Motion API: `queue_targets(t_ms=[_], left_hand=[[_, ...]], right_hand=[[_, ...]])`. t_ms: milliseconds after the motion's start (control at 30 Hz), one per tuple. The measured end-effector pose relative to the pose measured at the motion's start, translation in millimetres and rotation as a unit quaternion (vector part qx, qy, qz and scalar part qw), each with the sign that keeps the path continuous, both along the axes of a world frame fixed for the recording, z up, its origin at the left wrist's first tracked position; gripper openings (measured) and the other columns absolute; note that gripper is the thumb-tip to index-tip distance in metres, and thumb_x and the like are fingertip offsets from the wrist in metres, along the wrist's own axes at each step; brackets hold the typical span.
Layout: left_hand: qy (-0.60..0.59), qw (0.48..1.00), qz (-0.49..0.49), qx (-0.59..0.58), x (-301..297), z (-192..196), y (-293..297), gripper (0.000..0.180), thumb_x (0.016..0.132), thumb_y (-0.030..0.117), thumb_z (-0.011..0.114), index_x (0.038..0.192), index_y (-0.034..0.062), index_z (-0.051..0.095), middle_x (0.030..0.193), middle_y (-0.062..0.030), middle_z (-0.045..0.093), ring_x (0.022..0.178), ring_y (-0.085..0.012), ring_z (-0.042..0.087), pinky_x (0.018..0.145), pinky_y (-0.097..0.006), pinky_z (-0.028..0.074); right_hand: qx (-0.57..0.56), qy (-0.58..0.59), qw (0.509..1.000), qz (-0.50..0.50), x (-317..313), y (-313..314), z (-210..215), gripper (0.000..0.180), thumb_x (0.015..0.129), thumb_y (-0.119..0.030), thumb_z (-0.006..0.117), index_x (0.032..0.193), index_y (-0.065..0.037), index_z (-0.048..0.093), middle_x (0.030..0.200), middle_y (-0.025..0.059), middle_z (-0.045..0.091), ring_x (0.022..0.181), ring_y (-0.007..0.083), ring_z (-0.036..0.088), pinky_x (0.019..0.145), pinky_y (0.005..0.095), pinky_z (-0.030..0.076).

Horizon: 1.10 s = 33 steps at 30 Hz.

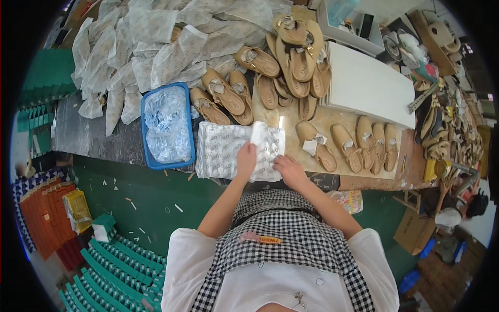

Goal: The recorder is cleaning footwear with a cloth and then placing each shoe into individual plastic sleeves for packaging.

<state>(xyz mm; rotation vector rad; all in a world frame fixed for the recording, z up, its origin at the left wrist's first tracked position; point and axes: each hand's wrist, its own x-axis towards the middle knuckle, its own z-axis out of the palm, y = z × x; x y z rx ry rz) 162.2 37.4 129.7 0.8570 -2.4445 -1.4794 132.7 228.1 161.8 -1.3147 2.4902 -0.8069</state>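
1. Hands first: the left hand (246, 158) is closed on a fold of thin white printed tissue paper (258, 133) and lifts its corner up from the stack of white printed tissue sheets (221, 151); the fingers pinch the sheet.
2. The right hand (289, 170) lies flat on the right end of the same stack, with fingers pressed together on the paper.
3. The stack sits at the near edge of the worn wooden tabletop (312, 122), just in front of the person in the black-and-white checked apron (280, 229).
4. Just beside the stack, on its left, stands a blue rectangular plastic basket (146, 151); it is filled with small clear plastic packets (167, 125).
5. Behind the stack lie several tan flat sandals (223, 96), some with crumpled white paper inside.
6. To the right of the right hand, a row of more tan sandals (364, 143) lies along the near edge of the tabletop.
7. A heap of tan sandals (296, 52) is piled at the far side, touching a thick pile of large white sheets (366, 83).
8. At the far left corner there are many white printed fabric bags (156, 47), loosely heaped.
9. On the green floor (150, 192) at the left lie stacks of green cartons (114, 275) and orange cartons (44, 218).
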Motion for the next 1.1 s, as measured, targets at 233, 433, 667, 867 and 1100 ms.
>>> queue_targets(t_ms=[233, 433, 667, 867, 1100], left_hand=[[-0.021, 0.992, 0.105, 0.062, 23.5, 202.8, -141.9, 0.023, 0.088, 0.016, 0.059, 0.071, 0.0009, 0.059, 0.061, 0.0089, 0.042, 0.056, -0.0011, 0.032, 0.046, -0.021, 0.026], [0.146, 0.987, 0.048, -0.041, 47.6, 248.9, -150.9, 0.022, 0.083, 0.005, 0.063, 0.066, -0.0032, 0.051, 0.06, 0.0048, 0.042, 0.057, -0.0037, 0.034, 0.049, -0.023, 0.027], [0.117, 0.982, 0.143, -0.052, 65.8, 190.2, -184.2, 0.013, 0.079, 0.004, 0.064, 0.073, -0.0032, 0.055, 0.061, -0.0048, 0.043, 0.053, -0.0111, 0.037, 0.049, -0.027, 0.031], [0.034, 0.98, 0.025, -0.195, 12.3, 202.1, -163.9, 0.011, 0.08, 0.011, 0.065, 0.087, 0.0036, 0.065, 0.068, -0.0107, 0.053, 0.057, -0.0272, 0.054, 0.053, -0.034, 0.042], [-0.04, 0.965, -0.001, -0.259, -0.5, 183.6, -166.8, 0.017, 0.083, 0.022, 0.061, 0.094, 0.0091, 0.065, 0.074, -0.0078, 0.055, 0.06, -0.0286, 0.057, 0.053, -0.037, 0.045]], right_hand=[[0.073, -0.136, 0.988, -0.031, -27.7, -43.2, 42.7, 0.02, 0.076, -0.011, 0.06, 0.093, -0.004, 0.066, 0.088, 0.0146, 0.065, 0.086, 0.0283, 0.062, 0.083, 0.0367, 0.047], [-0.206, -0.511, 0.834, 0.012, -25.6, -188.3, 157.9, 0.023, 0.086, -0.016, 0.061, 0.1, 0.001, 0.064, 0.091, 0.0091, 0.067, 0.087, 0.0153, 0.063, 0.076, 0.0273, 0.048], [-0.039, -0.463, 0.885, 0.026, -67.8, -180.0, 88.4, 0.017, 0.084, -0.013, 0.062, 0.093, 0.002, 0.063, 0.086, 0.0077, 0.066, 0.083, 0.0161, 0.063, 0.07, 0.0271, 0.048], [0.035, 0.097, 0.98, -0.169, -175.3, -185.9, -15.5, 0.026, 0.081, -0.019, 0.06, 0.101, -0.003, 0.061, 0.101, 0.0164, 0.06, 0.095, 0.0333, 0.057, 0.081, 0.0408, 0.047], [0.027, -0.254, 0.959, -0.119, -180.6, -108.5, 159.2, 0.02, 0.087, -0.014, 0.052, 0.092, 0.002, 0.06, 0.069, 0.0145, 0.058, 0.059, 0.017, 0.05, 0.058, 0.0307, 0.042]])
